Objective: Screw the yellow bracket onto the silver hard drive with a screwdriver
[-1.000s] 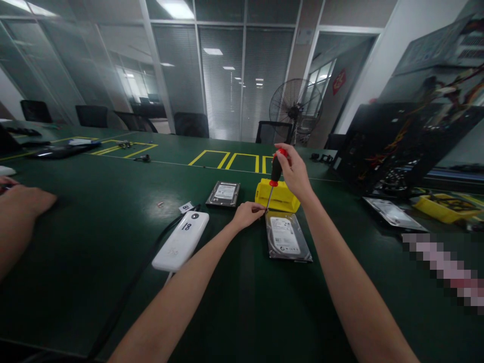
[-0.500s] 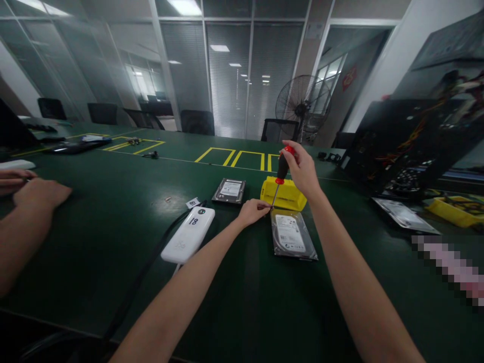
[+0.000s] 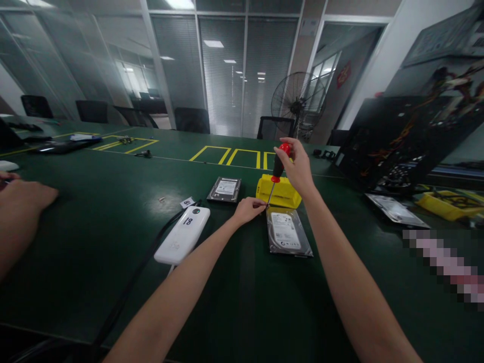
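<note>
My right hand (image 3: pixel 298 164) is closed around the handle of a red and black screwdriver (image 3: pixel 279 167), held steeply with its shaft pointing down. The tip meets the far left corner of a silver hard drive (image 3: pixel 288 234) with a white label, lying flat on the table. At that same corner, the fingers of my left hand (image 3: pixel 246 209) are pinched by the screwdriver tip; whatever sits between them is too small to make out. Right behind the drive stands a yellow plastic box (image 3: pixel 280 192). A second hard drive (image 3: pixel 226 189) lies to the left of the box.
A white power bank (image 3: pixel 183 236) marked 18 lies left of my left forearm, with a black cable beside it. Another person's hand (image 3: pixel 28 196) is at the far left. On the right are a computer case (image 3: pixel 378 136), another drive (image 3: pixel 396 210) and a yellow tray (image 3: pixel 434 206).
The whole view has shifted slightly, so things appear a little further left. Both hands and the screwdriver keep their place at the drive's corner.
</note>
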